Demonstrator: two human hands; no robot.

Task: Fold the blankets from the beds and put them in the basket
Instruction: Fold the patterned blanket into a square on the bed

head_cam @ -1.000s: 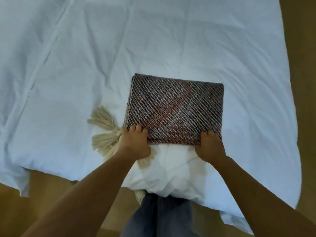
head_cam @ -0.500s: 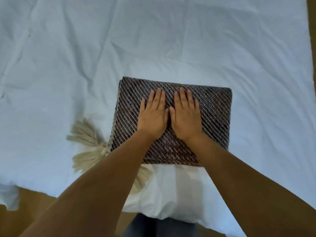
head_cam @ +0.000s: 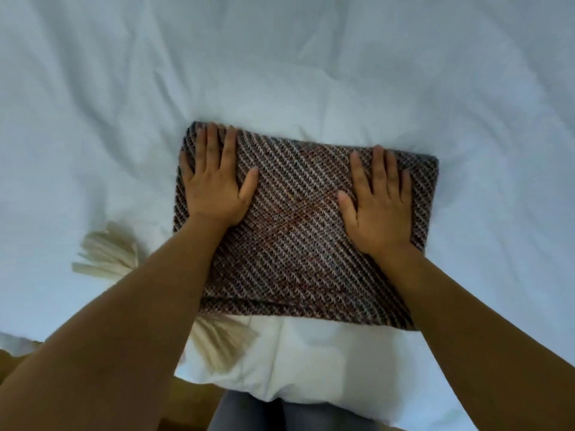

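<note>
A dark woven blanket point(head_cam: 298, 231) with diagonal stripes lies folded into a flat rectangle on the white bed point(head_cam: 280, 73), close to its near edge. Cream tassels point(head_cam: 109, 256) stick out from under its left side and its near left corner. My left hand point(head_cam: 214, 185) rests flat, palm down, on the blanket's left part, fingers spread. Flat on the right part lies my right hand point(head_cam: 379, 206), fingers apart. Neither hand grips the cloth. No basket is in view.
The white bedding is wrinkled and fills most of the view. Its near edge hangs over a brown floor point(head_cam: 193, 405) at the bottom. My legs in grey trousers point(head_cam: 280, 415) stand against the bed's edge.
My hands went from pinching the blanket's near edge to lying side by side at its middle, then slid apart to the left and right. The view has moved closer.
</note>
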